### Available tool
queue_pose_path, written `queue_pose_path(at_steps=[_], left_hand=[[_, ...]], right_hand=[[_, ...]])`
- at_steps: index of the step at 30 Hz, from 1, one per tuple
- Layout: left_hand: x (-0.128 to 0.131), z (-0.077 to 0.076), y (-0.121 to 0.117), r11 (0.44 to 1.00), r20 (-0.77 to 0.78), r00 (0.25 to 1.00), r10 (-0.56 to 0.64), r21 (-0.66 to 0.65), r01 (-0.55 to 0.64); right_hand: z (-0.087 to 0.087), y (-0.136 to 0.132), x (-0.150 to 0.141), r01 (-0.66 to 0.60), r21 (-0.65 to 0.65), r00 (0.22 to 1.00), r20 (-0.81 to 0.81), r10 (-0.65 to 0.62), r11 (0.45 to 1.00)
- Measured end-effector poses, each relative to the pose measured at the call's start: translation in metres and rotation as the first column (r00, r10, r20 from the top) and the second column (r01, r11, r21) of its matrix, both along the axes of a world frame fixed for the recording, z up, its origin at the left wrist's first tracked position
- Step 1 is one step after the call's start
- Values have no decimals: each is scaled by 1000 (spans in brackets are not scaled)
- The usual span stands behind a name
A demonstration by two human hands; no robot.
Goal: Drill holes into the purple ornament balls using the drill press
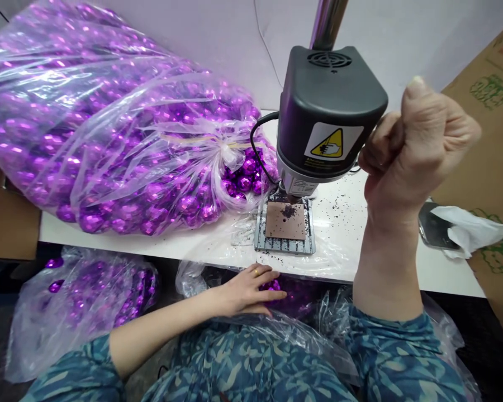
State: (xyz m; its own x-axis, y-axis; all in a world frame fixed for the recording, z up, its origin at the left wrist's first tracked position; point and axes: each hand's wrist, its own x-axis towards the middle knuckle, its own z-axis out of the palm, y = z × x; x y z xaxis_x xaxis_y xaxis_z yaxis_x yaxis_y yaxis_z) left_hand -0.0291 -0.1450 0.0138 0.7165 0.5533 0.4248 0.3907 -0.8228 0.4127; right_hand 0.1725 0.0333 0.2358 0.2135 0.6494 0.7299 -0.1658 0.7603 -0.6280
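Note:
My right hand is raised in a fist at the right side of a dark grey bench press machine. Whatever the fist grips is hidden behind the fingers. Below the machine's head, a brown square plate with a small hole lies on a slotted metal base, strewn with dark shavings. My left hand, wearing a ring, reaches over an open plastic bag in my lap. Its fingers are stretched out above shiny purple faceted balls. I see no ball held in it.
A large clear bag of purple balls, tied at its neck, fills the left of the white table. Another bag of balls hangs lower left. A phone-like dark object and white tissue lie beside a cardboard box.

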Motion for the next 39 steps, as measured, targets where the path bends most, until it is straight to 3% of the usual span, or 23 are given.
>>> queue_pose_path(at_steps=[3,4,6,9,11,13,15,18,21,23,26,28,30,33,39], left_hand=[[-17,4,29,989,144,978,150,-13,-149],[-23,7,48,966,215,942,256,-44,-253],[-31,13,97,867,291,818,495,-101,-489],[-33,18,173,738,184,715,674,-130,-662],[-29,18,208,713,72,712,699,-144,-686],[-24,15,226,715,3,723,691,-147,-683],[-23,15,227,714,3,720,694,-133,-688],[-28,18,210,681,113,672,732,-148,-717],[-36,25,186,679,294,612,734,-299,-671],[-38,30,172,700,419,564,712,-485,-524],[-35,38,154,680,545,489,682,-718,-149],[-29,44,145,635,582,461,670,-771,51],[-22,47,136,591,592,446,671,-791,159],[-9,44,129,543,583,429,690,-809,226],[7,19,135,517,531,412,741,-842,154]], right_hand=[[0,3,0,-3,30,1000,-18,4,1000],[-1,3,0,-1,33,1000,-22,2,999],[-1,3,0,7,32,1000,-23,-6,999],[0,2,0,10,15,1000,-7,-10,1000],[0,0,0,-1,3,1000,2,1,1000],[0,-1,0,-10,-2,1000,6,10,1000],[1,-2,1,-7,-4,1000,12,7,1000],[0,-4,1,-11,-6,1000,19,11,1000],[-1,-3,1,-15,16,1000,6,15,1000],[-1,-2,0,-10,25,1000,-6,10,1000],[-2,1,-1,-5,32,999,-39,7,999],[-2,3,-1,1,34,998,-57,1,999],[-2,2,0,2,22,999,-48,-1,1000],[-2,0,1,-3,1,1000,-10,3,1000],[-2,1,1,-15,0,1000,-26,15,1000]])
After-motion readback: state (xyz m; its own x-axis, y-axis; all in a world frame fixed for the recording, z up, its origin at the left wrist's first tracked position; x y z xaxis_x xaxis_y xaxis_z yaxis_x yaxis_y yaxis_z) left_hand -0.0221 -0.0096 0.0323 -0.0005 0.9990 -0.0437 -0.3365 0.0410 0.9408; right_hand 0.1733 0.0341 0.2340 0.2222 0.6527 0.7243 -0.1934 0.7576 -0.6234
